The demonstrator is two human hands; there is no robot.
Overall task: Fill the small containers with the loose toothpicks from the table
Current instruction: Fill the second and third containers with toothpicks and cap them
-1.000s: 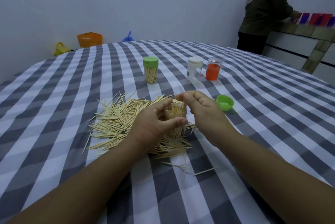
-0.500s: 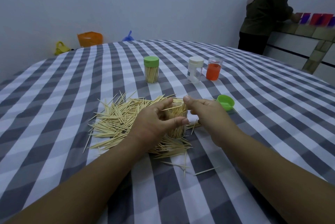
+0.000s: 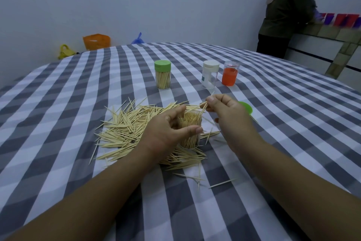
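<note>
A clear small container [image 3: 189,129], packed with upright toothpicks, stands in the middle of the checked tablecloth. My left hand [image 3: 166,131] grips it round the side. Just right of and above its mouth, my right hand [image 3: 226,111] pinches a toothpick [image 3: 204,108] that slants down toward the mouth. A heap of loose toothpicks [image 3: 127,129] spreads to the left of and in front of the container. A loose green lid [image 3: 246,107] lies behind my right hand.
Farther back stand a green-lidded container of toothpicks [image 3: 162,74], a white-lidded clear container [image 3: 210,74] and a clear one with an orange insert [image 3: 230,73]. A few stray toothpicks [image 3: 221,183] lie nearer me. A person [image 3: 287,10] stands at a counter at the far right.
My right hand has lifted from the container's rim and moved a little right, now holding a toothpick above the mouth. My left hand keeps its hold on the container.
</note>
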